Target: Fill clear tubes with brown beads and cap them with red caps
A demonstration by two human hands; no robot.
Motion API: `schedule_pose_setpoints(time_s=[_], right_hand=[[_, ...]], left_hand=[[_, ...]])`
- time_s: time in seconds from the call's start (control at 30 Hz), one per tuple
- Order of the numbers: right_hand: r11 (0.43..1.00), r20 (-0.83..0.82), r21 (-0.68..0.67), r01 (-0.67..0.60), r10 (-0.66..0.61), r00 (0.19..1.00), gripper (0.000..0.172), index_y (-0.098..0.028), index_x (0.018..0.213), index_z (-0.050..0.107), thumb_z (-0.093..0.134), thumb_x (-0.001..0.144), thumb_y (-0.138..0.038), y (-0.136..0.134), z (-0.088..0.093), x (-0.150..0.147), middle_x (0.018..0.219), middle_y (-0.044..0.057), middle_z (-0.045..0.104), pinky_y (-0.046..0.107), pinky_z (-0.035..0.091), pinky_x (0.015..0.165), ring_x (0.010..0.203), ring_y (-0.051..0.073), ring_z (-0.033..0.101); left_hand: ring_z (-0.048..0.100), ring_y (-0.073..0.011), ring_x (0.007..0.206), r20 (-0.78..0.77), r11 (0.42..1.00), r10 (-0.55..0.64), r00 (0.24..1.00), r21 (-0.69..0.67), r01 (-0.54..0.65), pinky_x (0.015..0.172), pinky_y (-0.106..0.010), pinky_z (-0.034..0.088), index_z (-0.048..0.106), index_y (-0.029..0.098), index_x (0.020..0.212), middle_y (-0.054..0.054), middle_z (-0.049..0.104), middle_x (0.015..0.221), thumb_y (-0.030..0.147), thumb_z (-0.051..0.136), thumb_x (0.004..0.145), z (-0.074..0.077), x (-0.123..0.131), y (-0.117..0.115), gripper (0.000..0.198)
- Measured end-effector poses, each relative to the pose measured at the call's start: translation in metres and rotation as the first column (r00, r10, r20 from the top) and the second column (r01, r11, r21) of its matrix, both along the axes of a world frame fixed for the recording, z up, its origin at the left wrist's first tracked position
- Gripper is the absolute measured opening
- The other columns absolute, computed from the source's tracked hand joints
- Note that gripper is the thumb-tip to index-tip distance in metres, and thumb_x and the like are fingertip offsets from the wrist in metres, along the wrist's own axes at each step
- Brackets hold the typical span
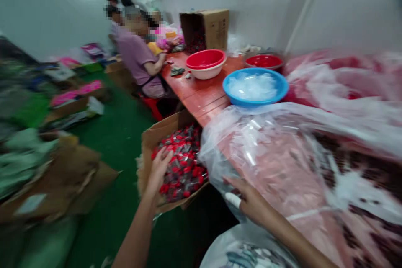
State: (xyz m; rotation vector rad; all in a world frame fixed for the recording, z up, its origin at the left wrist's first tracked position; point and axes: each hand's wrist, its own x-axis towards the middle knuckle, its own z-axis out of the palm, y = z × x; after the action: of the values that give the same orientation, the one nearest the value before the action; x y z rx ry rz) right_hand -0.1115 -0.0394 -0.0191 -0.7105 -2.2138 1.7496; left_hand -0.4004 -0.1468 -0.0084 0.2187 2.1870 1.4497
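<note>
My left hand lies over the left part of an open cardboard box filled with small red and dark wrapped pieces. Its fingers are spread on or just above the pieces, and nothing shows in its grasp. To the right, my right hand is beside a large clear plastic bag at the table's edge. A white wrap covers one of its digits, and the index finger stretches toward the box. No object shows between its fingers, which are partly blurred.
On the red table stand a red basin, a blue basin with clear plastic inside and a tipped cardboard box. A seated person works farther along. An open bag sits below my right hand. Cardboard lies left.
</note>
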Motion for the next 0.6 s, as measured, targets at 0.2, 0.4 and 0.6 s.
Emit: schedule_pose_setpoints(time_s=[0.2,0.4,0.6], right_hand=[[0.896,0.022,-0.002,0.445,-0.445,0.895,0.032,-0.023,0.112,0.064,0.055,0.081,-0.025,0.015,0.006,0.15,0.103,0.006,0.069,0.034,0.051,0.082,0.092,0.02,0.064],[0.518,0.126,0.486,0.704,-0.839,0.53,0.038,-0.018,0.117,0.059,0.043,0.084,-0.019,0.063,0.0,0.274,0.117,0.008,0.063,0.035,0.046,0.093,0.108,0.02,0.059],[0.32,0.205,0.706,0.631,-0.946,0.251,0.053,-0.008,0.127,0.049,0.04,0.075,0.0,0.132,-0.01,0.36,0.133,0.017,0.048,0.041,0.028,0.107,0.127,0.025,0.041]], left_hand=[[0.056,-0.0256,0.11,-0.302,0.924,-0.311,0.901,0.128,0.361,0.099,-0.047,0.042,0.056,0.034,0.115,0.003,0.06,0.122,0.043,0.062,0.072,0.001,0.086,0.099,0.043],[0.058,-0.0211,0.105,-0.589,0.309,-0.758,0.28,0.054,0.95,0.096,-0.037,0.045,0.064,0.022,0.103,-0.004,0.065,0.11,0.037,0.052,0.081,0.027,0.23,0.2,0.03],[0.059,-0.0183,0.105,-0.565,-0.189,-0.769,-0.298,-0.244,0.951,0.093,-0.031,0.044,0.062,0.02,0.11,-0.006,0.064,0.113,0.027,0.042,0.086,0.014,0.374,0.261,0.032]])
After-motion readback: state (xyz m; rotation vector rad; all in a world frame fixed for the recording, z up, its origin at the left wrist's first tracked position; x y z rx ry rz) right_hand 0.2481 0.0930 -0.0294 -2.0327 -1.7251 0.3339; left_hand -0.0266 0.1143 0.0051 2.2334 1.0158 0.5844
